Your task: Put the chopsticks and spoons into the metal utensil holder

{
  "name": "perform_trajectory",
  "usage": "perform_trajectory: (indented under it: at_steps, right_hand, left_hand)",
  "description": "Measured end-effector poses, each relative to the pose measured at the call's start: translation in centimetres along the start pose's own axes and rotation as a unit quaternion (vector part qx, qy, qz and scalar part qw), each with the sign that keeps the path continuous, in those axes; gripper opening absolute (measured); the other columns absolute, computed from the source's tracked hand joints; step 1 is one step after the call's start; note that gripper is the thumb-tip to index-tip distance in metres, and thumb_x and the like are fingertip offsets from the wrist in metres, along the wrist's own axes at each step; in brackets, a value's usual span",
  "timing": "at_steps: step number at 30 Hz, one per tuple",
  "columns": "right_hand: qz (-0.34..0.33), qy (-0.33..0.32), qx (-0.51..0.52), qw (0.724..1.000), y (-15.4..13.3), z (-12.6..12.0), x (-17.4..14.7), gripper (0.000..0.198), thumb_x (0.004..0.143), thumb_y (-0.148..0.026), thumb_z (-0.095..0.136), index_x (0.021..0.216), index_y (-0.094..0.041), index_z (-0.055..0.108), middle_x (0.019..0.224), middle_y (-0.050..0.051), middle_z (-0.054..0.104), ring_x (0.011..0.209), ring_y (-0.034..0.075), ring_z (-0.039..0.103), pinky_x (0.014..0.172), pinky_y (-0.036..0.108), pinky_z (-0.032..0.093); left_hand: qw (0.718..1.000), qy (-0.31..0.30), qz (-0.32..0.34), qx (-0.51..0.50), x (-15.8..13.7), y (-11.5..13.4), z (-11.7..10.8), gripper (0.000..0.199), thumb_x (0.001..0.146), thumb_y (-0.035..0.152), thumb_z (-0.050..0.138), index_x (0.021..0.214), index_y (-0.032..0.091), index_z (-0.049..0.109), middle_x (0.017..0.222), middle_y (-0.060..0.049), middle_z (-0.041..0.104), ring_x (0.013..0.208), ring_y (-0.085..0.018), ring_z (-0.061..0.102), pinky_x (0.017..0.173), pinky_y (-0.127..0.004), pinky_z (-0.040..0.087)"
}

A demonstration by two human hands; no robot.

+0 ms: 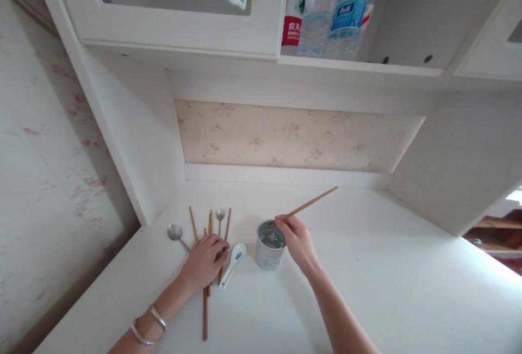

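The right hand (297, 241) is pinching a chopstick (305, 207) over the holder (270, 245); the left hand (206, 260) is pressing its fingers on table cutlery (210, 223). The tilted stick is risking catching the rim, tipping the light holder

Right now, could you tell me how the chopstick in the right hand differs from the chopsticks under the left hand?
The chopstick in the right hand is single, lifted and tilted, its lower end at the rim of the metal cup. The chopsticks under the left hand are several, lying flat on the counter among spoons, and look darker. All are slim brown sticks.
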State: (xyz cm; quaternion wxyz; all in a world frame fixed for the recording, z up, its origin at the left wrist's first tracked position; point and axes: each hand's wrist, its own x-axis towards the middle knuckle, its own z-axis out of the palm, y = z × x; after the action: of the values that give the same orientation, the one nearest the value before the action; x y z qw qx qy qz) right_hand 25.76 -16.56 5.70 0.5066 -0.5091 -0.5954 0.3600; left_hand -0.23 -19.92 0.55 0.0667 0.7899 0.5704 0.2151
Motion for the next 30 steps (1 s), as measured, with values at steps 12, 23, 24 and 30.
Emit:
perform_trajectory:
  at_steps: [12,23,24,30]
  right_hand:
    - [0.026,-0.003,-0.031,0.999,-0.8,-0.1,-0.3,0.024,0.083,-0.037,0.049,0.092,-0.020,0.063,0.080,0.003,0.069,0.073,0.019,0.062,0.063,0.027,0.042]
    - [0.014,-0.007,-0.065,0.998,-0.9,-0.2,-0.5,0.020,0.082,-0.031,0.042,0.086,-0.021,0.058,0.071,-0.001,0.062,0.064,0.016,0.054,0.059,0.026,0.037]
    - [0.010,-0.011,-0.065,0.998,-0.9,-0.2,-0.5,0.019,0.082,-0.031,0.041,0.086,-0.022,0.057,0.072,-0.001,0.062,0.066,0.016,0.054,0.060,0.026,0.037]
    - [0.011,-0.016,-0.098,0.995,-1.4,-0.2,-0.6,0.026,0.088,-0.041,0.036,0.084,-0.023,0.055,0.072,-0.001,0.060,0.069,0.017,0.054,0.063,0.027,0.037]
  left_hand:
    - [1.000,0.004,-0.005,-0.002,-0.1,0.2,-0.2,0.025,0.092,0.033,0.041,0.098,0.025,0.064,0.103,-0.002,0.060,0.102,-0.021,0.053,0.093,-0.040,0.035]
    - [1.000,0.005,-0.002,-0.013,0.1,-0.2,0.3,0.029,0.094,0.033,0.037,0.096,0.026,0.065,0.100,-0.002,0.061,0.099,-0.019,0.053,0.090,-0.039,0.036]
    - [1.000,0.005,-0.002,-0.013,0.1,-0.3,0.4,0.029,0.094,0.032,0.037,0.095,0.026,0.065,0.100,-0.002,0.061,0.099,-0.019,0.053,0.090,-0.038,0.036]
    - [1.000,0.010,0.000,-0.012,0.1,-0.4,0.5,0.026,0.093,0.031,0.039,0.095,0.026,0.065,0.101,-0.002,0.061,0.099,-0.020,0.053,0.090,-0.039,0.037]
